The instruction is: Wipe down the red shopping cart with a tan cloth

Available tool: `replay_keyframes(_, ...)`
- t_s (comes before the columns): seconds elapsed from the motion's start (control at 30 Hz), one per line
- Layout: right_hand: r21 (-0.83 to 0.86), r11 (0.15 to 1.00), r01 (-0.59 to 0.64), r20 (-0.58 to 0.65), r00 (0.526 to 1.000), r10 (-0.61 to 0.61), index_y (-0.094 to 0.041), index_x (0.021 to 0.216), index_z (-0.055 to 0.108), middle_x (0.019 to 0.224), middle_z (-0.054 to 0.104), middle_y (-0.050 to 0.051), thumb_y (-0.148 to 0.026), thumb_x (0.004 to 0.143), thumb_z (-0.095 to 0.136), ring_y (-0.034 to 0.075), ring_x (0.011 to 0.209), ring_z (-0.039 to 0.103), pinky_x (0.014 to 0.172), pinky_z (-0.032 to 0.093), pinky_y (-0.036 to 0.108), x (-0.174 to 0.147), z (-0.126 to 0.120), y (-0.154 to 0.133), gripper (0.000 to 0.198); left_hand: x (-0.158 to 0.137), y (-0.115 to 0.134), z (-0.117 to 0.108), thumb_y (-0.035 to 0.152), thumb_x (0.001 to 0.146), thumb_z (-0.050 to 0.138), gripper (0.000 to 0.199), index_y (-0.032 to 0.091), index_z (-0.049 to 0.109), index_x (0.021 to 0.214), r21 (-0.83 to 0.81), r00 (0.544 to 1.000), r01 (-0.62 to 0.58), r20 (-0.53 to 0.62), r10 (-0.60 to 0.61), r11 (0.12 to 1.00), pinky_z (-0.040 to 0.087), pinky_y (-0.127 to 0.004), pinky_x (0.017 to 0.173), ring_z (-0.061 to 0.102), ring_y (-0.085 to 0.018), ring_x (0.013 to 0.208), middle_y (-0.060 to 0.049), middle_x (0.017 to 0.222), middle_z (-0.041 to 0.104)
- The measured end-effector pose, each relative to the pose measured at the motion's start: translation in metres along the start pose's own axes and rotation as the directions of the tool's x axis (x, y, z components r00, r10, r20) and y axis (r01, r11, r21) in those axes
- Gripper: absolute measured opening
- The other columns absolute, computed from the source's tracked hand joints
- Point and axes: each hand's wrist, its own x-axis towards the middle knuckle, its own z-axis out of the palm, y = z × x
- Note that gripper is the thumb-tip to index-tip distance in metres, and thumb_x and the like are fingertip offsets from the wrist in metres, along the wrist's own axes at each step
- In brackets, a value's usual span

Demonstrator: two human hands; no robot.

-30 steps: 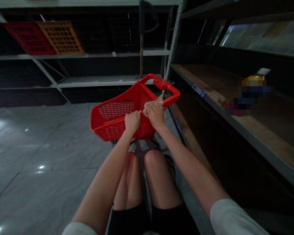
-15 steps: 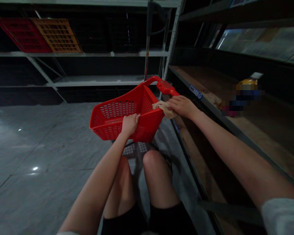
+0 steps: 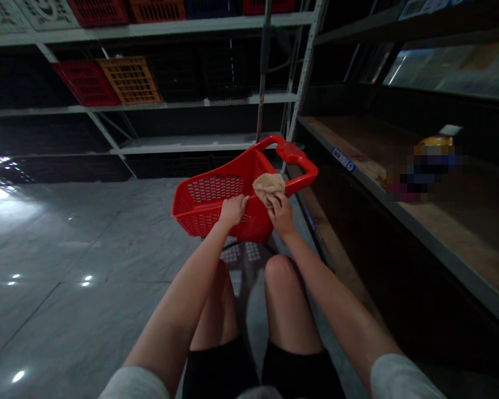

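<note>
Gripping the near rim of the red basket [image 3: 216,202], the left hand [image 3: 232,210] is curled shut on it. Beside it, the right hand [image 3: 281,211] pinches a tan cloth [image 3: 268,184] against that rim near the handle corner.

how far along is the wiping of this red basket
Done: cannot tell; no wiped patch shows apart from the rest in this dim light. In hand: the left hand grips the near rim of the red basket, and the right hand presses a tan cloth on the rim near the handle. Left: the mesh sides and the inside show no cloth on them.
</note>
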Motion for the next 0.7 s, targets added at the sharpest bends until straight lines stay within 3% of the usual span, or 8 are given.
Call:
replay_keyframes(0.1, -0.007, 1.0, 0.029, 0.013, 1.0, -0.028, -0.024, 0.109, 0.075, 0.123, 0.068, 0.014, -0.018, 0.091, 0.06, 0.031, 0.11, 0.064, 0.099, 0.058, 0.051, 0.023, -0.004, 0.002, 0.025, -0.004, -0.018, -0.015, 0.037, 0.115, 0.031, 0.04, 0.021, 0.067, 0.116, 0.0, 0.996, -0.075, 0.045, 0.075, 0.997, 0.049, -0.028, 0.09, 0.073, -0.019, 0.107, -0.008, 0.116, 0.078)
replay_keyframes(0.17, -0.031, 0.999, 0.01, -0.046, 0.999, -0.012, -0.024, 0.108, 0.074, 0.123, 0.067, 0.013, -0.019, 0.091, 0.061, 0.031, 0.11, 0.061, 0.1, 0.055, 0.052, 0.04, -0.014, 0.008, 0.022, -0.015, -0.039, -0.026, 0.038, 0.114, 0.033, 0.039, 0.021, 0.067, 0.119, 0.03, 0.997, -0.072, 0.034, 0.071, 0.997, 0.049, -0.029, 0.094, 0.073, -0.021, 0.109, -0.009, 0.119, 0.078)
replay_keyframes(0.33, -0.05, 0.975, -0.218, -0.303, 0.933, 0.193, -0.022, 0.112, 0.069, 0.13, 0.058, 0.016, -0.015, 0.087, 0.057, 0.034, 0.122, 0.051, 0.11, 0.046, 0.057, 0.052, -0.023, 0.019, 0.029, -0.058, -0.106, -0.026, 0.038, 0.113, 0.031, 0.042, 0.018, 0.069, 0.113, 0.229, 0.987, 0.158, -0.077, -0.144, 0.96, 0.046, -0.039, 0.103, 0.071, -0.028, 0.112, -0.014, 0.115, 0.078)
replay_keyframes(0.43, -0.074, 0.961, -0.268, -0.344, 0.911, 0.228, -0.022, 0.108, 0.068, 0.118, 0.059, 0.012, -0.012, 0.086, 0.054, 0.028, 0.113, 0.056, 0.103, 0.05, 0.05, 0.042, -0.009, 0.017, 0.028, -0.072, -0.125, -0.008, 0.038, 0.112, 0.031, 0.042, 0.019, 0.068, 0.111, 0.271, 0.969, 0.238, -0.13, -0.209, 0.933, 0.046, -0.04, 0.098, 0.069, -0.03, 0.111, -0.014, 0.116, 0.077)
replay_keyframes(0.53, -0.113, 0.961, -0.253, -0.266, 0.939, 0.216, -0.023, 0.105, 0.07, 0.109, 0.061, 0.009, -0.013, 0.091, 0.055, 0.024, 0.104, 0.058, 0.095, 0.053, 0.04, 0.029, 0.014, 0.01, 0.022, -0.071, -0.124, 0.01, 0.04, 0.112, 0.032, 0.041, 0.02, 0.068, 0.108, 0.294, 0.957, 0.264, -0.202, -0.211, 0.918, 0.044, -0.041, 0.093, 0.067, -0.031, 0.108, -0.013, 0.114, 0.075)
replay_keyframes(0.63, -0.208, 0.951, -0.229, -0.059, 0.973, 0.222, -0.023, 0.109, 0.072, 0.108, 0.065, 0.01, -0.016, 0.099, 0.054, 0.023, 0.103, 0.061, 0.09, 0.053, 0.035, 0.021, 0.034, -0.002, 0.022, -0.063, -0.117, 0.025, 0.041, 0.112, 0.033, 0.041, 0.021, 0.068, 0.103, 0.29, 0.942, 0.276, -0.272, -0.198, 0.916, 0.042, -0.042, 0.09, 0.066, -0.031, 0.102, -0.012, 0.107, 0.075)
replay_keyframes(0.7, -0.286, 0.936, -0.206, 0.078, 0.968, 0.237, -0.023, 0.115, 0.073, 0.111, 0.067, 0.011, -0.018, 0.104, 0.05, 0.024, 0.105, 0.063, 0.087, 0.053, 0.033, 0.018, 0.045, -0.014, 0.026, -0.056, -0.112, 0.034, 0.041, 0.111, 0.034, 0.041, 0.022, 0.068, 0.101, 0.268, 0.927, 0.284, -0.322, -0.192, 0.921, 0.041, -0.042, 0.088, 0.066, -0.031, 0.099, -0.012, 0.103, 0.075)
